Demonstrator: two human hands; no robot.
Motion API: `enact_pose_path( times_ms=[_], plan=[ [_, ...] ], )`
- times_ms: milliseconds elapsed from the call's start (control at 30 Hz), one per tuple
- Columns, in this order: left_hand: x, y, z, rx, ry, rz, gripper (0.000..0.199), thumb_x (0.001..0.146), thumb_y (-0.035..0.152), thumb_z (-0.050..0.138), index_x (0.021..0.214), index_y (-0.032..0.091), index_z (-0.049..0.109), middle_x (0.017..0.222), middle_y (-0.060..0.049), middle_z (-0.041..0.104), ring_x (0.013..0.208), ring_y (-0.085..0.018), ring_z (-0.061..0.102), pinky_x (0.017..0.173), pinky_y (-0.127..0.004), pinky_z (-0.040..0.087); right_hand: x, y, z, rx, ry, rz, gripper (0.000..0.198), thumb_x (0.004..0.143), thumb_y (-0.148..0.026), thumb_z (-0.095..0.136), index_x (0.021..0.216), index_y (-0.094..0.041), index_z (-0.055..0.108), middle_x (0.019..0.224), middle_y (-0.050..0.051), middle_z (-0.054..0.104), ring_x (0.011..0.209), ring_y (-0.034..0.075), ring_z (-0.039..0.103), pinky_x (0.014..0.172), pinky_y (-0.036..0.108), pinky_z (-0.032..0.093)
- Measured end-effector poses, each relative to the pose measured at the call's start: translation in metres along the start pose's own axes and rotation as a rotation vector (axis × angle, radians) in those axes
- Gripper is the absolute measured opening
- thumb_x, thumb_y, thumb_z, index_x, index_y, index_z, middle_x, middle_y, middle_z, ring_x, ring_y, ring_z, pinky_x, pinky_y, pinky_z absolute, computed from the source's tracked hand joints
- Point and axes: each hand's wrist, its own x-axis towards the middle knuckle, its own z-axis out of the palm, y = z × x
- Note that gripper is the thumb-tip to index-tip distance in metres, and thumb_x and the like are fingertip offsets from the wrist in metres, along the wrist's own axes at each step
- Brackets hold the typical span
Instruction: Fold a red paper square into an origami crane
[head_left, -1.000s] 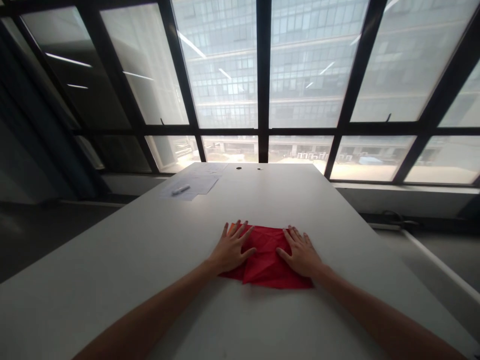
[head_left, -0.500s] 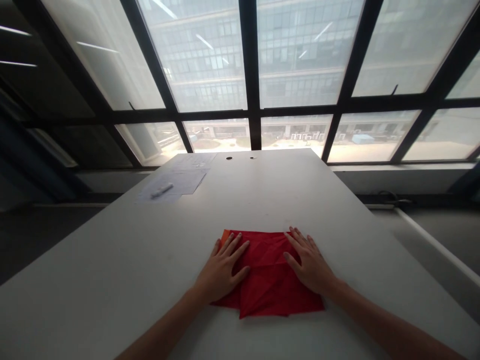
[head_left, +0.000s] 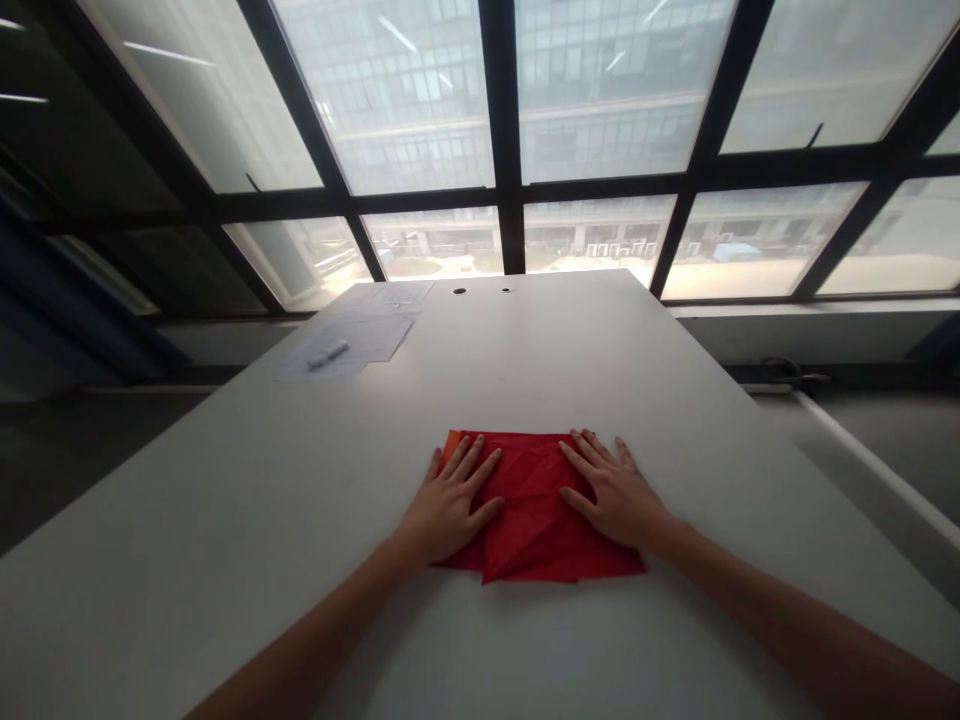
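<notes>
A folded piece of red cloth [head_left: 531, 520] lies on the white table [head_left: 360, 440] in front of me, creased, with a small orange strip [head_left: 452, 441] showing at its far left corner. Flat on its left part rests my left hand [head_left: 448, 505], fingers spread. My right hand [head_left: 611, 492] lies on the right part, its fingers also spread and pointing away from me. Neither hand grips the cloth. Under the palms the cloth is hidden.
Sheets of paper [head_left: 375, 332] lie at the far left of the table, with a whitish marker-like stick [head_left: 328, 354] on them. Two round holes, one a cable hole [head_left: 459, 291], sit near the far edge. Large windows [head_left: 600, 90] stand behind the table.
The whole view has tilted down a little, so everything sits higher or lower together. My right hand has shifted slightly inward over the cloth; my left hand stays about where it was.
</notes>
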Motion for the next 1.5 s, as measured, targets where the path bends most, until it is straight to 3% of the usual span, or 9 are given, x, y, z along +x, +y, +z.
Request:
enact_pose_path(
  times_ms=[300, 800, 900, 1100, 1200, 1267, 1367, 1433, 1500],
  plan=[
    [0.005, 0.0, 0.003, 0.017, -0.004, -0.041, 0.074, 0.094, 0.068, 0.029, 0.156, 0.031, 0.012, 0.163, -0.003, 0.011, 0.151, -0.029, 0.007, 0.12, -0.054, -0.002, 0.004, 0.002, 0.001, -0.062, 0.016, 0.015, 0.08, 0.093, -0.068, 0.024, 0.157, -0.021, 0.016, 0.163, 0.009, 0.013, 0.151, 0.028, 0.008, 0.119, 0.051, -0.005],
    [0.002, -0.003, -0.005, 0.007, -0.005, -0.059, 0.07, 0.096, 0.066, 0.028, 0.155, 0.033, 0.013, 0.162, -0.004, 0.014, 0.151, -0.027, 0.01, 0.12, -0.054, -0.002, 0.01, 0.003, 0.003, -0.026, 0.033, 0.053, 0.084, 0.092, -0.073, 0.021, 0.156, -0.019, 0.021, 0.163, 0.011, 0.015, 0.151, 0.026, 0.006, 0.119, 0.049, -0.004],
    [-0.017, -0.019, -0.011, 0.038, -0.054, -0.087, 0.069, 0.095, 0.066, 0.031, 0.154, 0.036, 0.013, 0.162, -0.004, 0.014, 0.15, -0.029, 0.011, 0.119, -0.057, -0.001, 0.01, 0.003, 0.004, -0.026, 0.043, 0.06, 0.084, 0.092, -0.073, 0.021, 0.156, -0.018, 0.02, 0.163, 0.012, 0.014, 0.151, 0.025, 0.006, 0.119, 0.049, -0.004],
    [-0.085, -0.071, -0.02, 0.108, -0.094, -0.167, 0.066, 0.096, 0.061, 0.033, 0.154, 0.034, 0.013, 0.162, -0.006, 0.014, 0.15, -0.031, 0.013, 0.117, -0.059, 0.013, 0.011, 0.003, 0.005, -0.016, 0.057, 0.069, 0.084, 0.092, -0.073, 0.023, 0.156, -0.019, 0.021, 0.163, 0.012, 0.015, 0.151, 0.026, 0.006, 0.119, 0.048, -0.004],
    [-0.099, -0.088, -0.032, 0.131, -0.139, -0.224, 0.066, 0.095, 0.063, 0.035, 0.153, 0.035, 0.02, 0.162, -0.007, 0.015, 0.149, -0.035, 0.01, 0.115, -0.064, 0.012, 0.011, 0.003, 0.004, -0.017, 0.051, 0.074, 0.084, 0.092, -0.072, 0.022, 0.156, -0.019, 0.02, 0.163, 0.012, 0.015, 0.151, 0.026, 0.006, 0.119, 0.048, -0.005],
    [-0.089, -0.09, -0.048, 0.112, -0.123, -0.249, 0.068, 0.092, 0.066, 0.038, 0.152, 0.037, 0.024, 0.162, -0.006, 0.012, 0.149, -0.038, 0.006, 0.112, -0.069, 0.01, 0.011, 0.002, 0.004, -0.023, 0.048, 0.077, 0.084, 0.092, -0.072, 0.021, 0.156, -0.019, 0.021, 0.163, 0.012, 0.014, 0.151, 0.026, 0.007, 0.119, 0.049, -0.005],
    [-0.037, -0.073, -0.076, -0.038, 0.105, -0.18, 0.062, 0.097, 0.06, 0.032, 0.154, 0.037, 0.021, 0.163, -0.001, 0.012, 0.15, -0.033, 0.008, 0.115, -0.064, 0.012, 0.011, 0.001, 0.005, -0.034, 0.046, 0.096, 0.083, 0.092, -0.073, 0.021, 0.156, -0.02, 0.022, 0.163, 0.012, 0.014, 0.151, 0.027, 0.007, 0.118, 0.05, -0.006],
    [0.015, -0.052, -0.086, -0.237, 0.263, -0.091, 0.059, 0.098, 0.053, 0.034, 0.152, 0.029, 0.032, 0.159, -0.005, 0.03, 0.146, -0.027, 0.029, 0.117, -0.05, 0.026, 0.013, 0.001, 0.006, -0.042, 0.048, 0.109, 0.084, 0.091, -0.073, 0.021, 0.156, -0.019, 0.022, 0.163, 0.013, 0.015, 0.151, 0.027, 0.008, 0.118, 0.051, -0.007],
    [0.072, -0.025, -0.084, -0.449, 0.406, -0.086, 0.05, 0.098, 0.045, 0.037, 0.137, 0.018, 0.053, 0.14, -0.01, 0.056, 0.127, -0.024, 0.053, 0.108, -0.04, 0.041, 0.018, 0.004, 0.007, -0.052, 0.061, 0.116, 0.083, 0.092, -0.073, 0.021, 0.156, -0.02, 0.022, 0.162, 0.014, 0.016, 0.151, 0.026, 0.009, 0.117, 0.052, -0.008]
  ],
)
